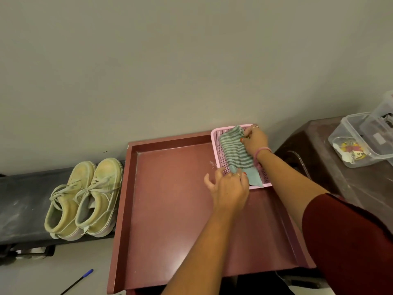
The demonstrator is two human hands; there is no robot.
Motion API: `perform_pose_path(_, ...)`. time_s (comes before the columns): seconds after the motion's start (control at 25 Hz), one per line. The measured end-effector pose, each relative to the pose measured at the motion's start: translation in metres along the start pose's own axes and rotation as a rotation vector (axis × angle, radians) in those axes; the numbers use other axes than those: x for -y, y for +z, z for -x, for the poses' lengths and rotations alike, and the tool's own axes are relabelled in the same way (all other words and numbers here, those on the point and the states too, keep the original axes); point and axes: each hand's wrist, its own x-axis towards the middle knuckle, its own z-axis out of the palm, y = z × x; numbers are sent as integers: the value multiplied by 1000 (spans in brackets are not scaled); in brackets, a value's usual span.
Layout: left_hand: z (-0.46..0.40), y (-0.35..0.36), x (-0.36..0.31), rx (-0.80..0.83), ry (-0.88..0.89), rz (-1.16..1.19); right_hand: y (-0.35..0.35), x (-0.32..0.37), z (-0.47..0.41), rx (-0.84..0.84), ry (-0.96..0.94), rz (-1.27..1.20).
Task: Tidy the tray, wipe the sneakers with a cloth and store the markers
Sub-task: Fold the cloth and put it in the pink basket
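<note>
Both hands grip the striped cloth (237,155) lying in the pink basket (215,145) at the tray's (170,209) two o'clock corner: right hand (255,140) pinching its far end, left hand (228,188) apparently its near end. Sneakers (85,199) sit at nine o'clock, beside the tray.

Tray (170,209): basket (215,136) in its far right corner, cloth (236,155) inside; sneakers (85,199) left of tray; containers (361,141) right of tray.
</note>
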Motion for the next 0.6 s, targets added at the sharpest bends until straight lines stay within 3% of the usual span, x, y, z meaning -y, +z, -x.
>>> perform_pose_path(0.12,-2,13,4,8,82,-119,12,-12,-3,-1,-62,201)
perform_pose_path(0.4,-12,15,0,57,221,-281,21,-10,-4,191,-192,806)
perform_pose_path(0.52,-10,15,-2,28,383,-258,12,-2,-1,185,-411,881)
perform_pose_path(0.6,-8,13,-7,118,383,-244,9,-3,3,264,-483,869)
